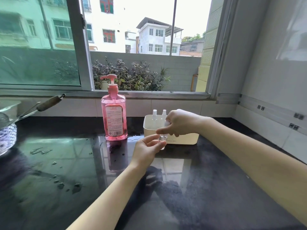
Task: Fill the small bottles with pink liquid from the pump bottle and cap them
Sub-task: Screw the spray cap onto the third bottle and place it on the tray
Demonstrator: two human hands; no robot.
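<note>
A tall pink pump bottle (114,115) stands on the dark countertop near the window sill. To its right sits a cream box (181,139) with two small clear bottles (154,115) standing in it. Just in front of the box, my left hand (147,151) holds a small clear bottle (162,140) from below with curled fingers. My right hand (180,122) comes over from the right and grips the bottle's white top. The held bottle looks clear, with no pink liquid visible in it.
Water drops and small puddles (40,151) lie on the glossy black counter to the left. A patterned bowl (7,138) and a strainer with a long handle (48,102) sit at the left edge. An open window runs behind; a tiled wall closes the right side.
</note>
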